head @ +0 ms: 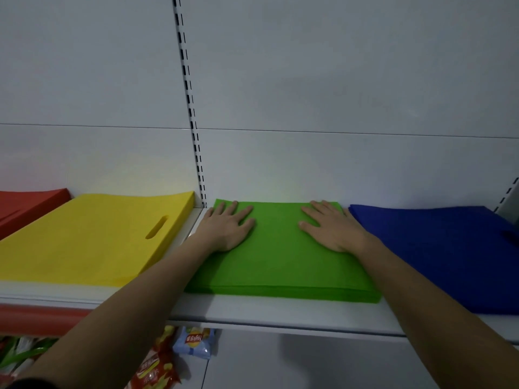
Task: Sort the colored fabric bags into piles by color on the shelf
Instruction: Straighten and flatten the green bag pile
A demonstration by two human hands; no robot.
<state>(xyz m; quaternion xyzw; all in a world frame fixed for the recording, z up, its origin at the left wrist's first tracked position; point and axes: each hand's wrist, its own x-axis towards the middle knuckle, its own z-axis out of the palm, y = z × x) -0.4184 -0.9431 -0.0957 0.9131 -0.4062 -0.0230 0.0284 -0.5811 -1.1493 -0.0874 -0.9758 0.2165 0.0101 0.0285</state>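
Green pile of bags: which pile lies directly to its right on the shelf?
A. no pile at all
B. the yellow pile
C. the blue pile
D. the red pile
C: the blue pile lies just right of the green pile, while yellow and red lie to its left.

Your left hand (229, 227) lies flat, palm down, fingers straight and slightly spread, pointing toward the shelf's back edge. Your right hand (331, 227) mirrors it, flat and palm down. Both forearms reach forward, bare, angling inward.
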